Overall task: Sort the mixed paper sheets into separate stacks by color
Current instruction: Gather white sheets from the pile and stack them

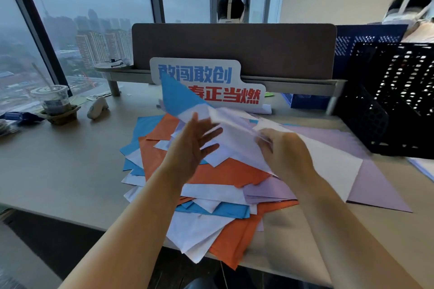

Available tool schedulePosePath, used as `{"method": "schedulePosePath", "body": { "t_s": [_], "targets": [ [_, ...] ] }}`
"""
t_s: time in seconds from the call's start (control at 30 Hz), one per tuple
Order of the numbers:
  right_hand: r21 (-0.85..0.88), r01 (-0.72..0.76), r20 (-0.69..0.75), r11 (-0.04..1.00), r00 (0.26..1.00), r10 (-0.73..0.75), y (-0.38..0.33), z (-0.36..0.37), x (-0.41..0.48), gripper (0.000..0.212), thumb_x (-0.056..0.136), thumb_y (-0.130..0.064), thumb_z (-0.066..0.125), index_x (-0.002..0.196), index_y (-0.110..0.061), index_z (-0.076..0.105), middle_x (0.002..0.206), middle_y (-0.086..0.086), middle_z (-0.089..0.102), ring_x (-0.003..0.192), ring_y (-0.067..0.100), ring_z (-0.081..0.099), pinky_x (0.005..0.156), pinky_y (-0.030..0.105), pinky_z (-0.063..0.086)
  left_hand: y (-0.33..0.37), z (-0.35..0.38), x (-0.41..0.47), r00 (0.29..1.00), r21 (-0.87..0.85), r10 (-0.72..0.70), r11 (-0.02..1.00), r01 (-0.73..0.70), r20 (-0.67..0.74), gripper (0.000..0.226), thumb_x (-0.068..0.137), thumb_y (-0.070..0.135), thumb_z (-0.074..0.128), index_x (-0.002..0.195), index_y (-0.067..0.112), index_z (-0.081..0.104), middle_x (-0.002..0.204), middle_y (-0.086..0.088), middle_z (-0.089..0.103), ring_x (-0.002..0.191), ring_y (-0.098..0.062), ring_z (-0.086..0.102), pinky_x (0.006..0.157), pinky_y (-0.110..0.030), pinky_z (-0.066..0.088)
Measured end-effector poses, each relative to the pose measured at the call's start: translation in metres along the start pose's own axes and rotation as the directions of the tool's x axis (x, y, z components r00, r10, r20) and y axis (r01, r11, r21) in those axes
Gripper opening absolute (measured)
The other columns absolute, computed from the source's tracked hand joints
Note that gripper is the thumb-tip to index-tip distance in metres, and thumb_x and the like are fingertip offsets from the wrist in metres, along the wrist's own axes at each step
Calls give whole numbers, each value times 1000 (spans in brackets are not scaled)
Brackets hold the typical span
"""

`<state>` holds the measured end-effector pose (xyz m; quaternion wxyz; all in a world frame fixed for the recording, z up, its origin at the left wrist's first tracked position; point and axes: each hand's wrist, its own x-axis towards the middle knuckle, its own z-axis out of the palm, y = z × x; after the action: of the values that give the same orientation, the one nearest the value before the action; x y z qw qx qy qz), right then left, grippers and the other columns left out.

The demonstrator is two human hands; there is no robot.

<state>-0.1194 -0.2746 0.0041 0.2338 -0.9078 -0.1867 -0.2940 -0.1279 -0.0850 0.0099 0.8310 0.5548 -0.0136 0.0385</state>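
Observation:
A mixed pile of orange [225, 171], blue [220, 210], white [195, 230] and lilac [270, 191] paper sheets lies on the desk before me. To its right lies a separate lilac stack [380, 185] with a white sheet [333, 166] partly on it. My right hand [284, 155] grips a bundle of white sheets [234, 134] lifted above the pile. My left hand [195, 145] is open with fingers spread, touching the underside of that bundle. A blue sheet [180, 98] sticks up behind the bundle.
A black mesh crate [394, 98] stands at the right edge, a blue crate [366, 37] behind it. A sign with blue and red characters [206, 84] leans on the grey divider [234, 47]. A lidded drink cup [52, 99] stands far left. Two people sit beyond the divider.

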Motion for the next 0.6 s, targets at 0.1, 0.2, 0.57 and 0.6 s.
{"method": "schedulePosePath", "body": {
  "t_s": [0.1,0.2,0.57,0.6],
  "targets": [
    [382,-127,-86,915,981,172,-3,-26,2,12,92,-21,59,80,-21,63,68,-3,58,61,11,53,53,14,37,-1,6,-1,957,121,238,968,-220,-168,28,100,29,32,108,19,58,113,3,62,112,-13,55,97,-35,40],
    [708,-245,-61,662,913,403,14,-36,3,8,87,-22,65,94,-18,63,79,-7,62,63,-2,61,52,9,45,-4,9,3,827,249,373,924,-290,-422,28,96,21,44,123,12,48,119,-7,53,111,-19,50,102,-36,37],
    [629,-620,-10,470,598,801,108,-17,-10,49,77,4,61,121,-3,43,107,8,55,96,22,53,75,29,38,-34,34,26,963,404,176,911,-81,-204,65,89,12,59,144,21,26,132,0,36,106,-19,49,94,-35,43],
    [580,-667,15,467,582,813,117,-13,-13,53,76,4,61,125,-2,41,112,11,56,100,25,54,77,30,39,-38,38,29,975,381,125,924,-45,-186,65,90,12,59,144,22,25,134,0,37,112,-20,48,97,-36,42]
  ]
}}
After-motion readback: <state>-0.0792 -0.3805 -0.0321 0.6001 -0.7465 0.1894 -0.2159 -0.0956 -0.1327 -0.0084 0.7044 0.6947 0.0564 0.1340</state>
